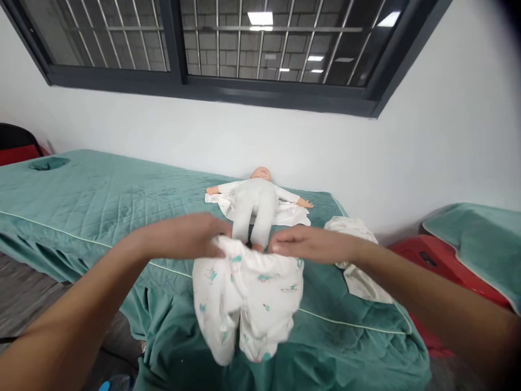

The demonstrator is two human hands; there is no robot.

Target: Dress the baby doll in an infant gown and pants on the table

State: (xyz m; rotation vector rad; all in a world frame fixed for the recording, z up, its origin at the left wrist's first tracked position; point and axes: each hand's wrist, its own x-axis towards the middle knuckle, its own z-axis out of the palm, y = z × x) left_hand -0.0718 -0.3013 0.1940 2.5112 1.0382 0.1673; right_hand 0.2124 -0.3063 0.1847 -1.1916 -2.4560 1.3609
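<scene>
– White wall and a dark-framed barred window (228, 49) fill the background, and below them stands a massage bed under a teal quilted cover (101, 201). What do you have in your hands?

– You hold a pair of white baby trousers with small green prints (252, 293). Your left hand (191, 236) is closed on the waistband at its 10 o'clock corner. Your right hand (309, 244) is closed on it at 2 o'clock, fingers curled over the top edge.

– Where do the trousers sit?

– They hang in front of the bed's near edge, both legs dangling loose below your hands.

– And beyond them?

– At 12 o'clock from the trousers a baby doll in a plain white suit (256, 203) lies on its back with its arms spread. Its feet end just behind the waistband, between your hands. Under it is a spread white cloth (291, 216).

– Anything else?

– At 3 o'clock from the trousers, just past your right wrist, a crumpled white printed garment (358, 271) lies on the cover. Farther out at 3 o'clock are a red moulded object (439, 260) and a second teal-covered bed (476, 239).
</scene>
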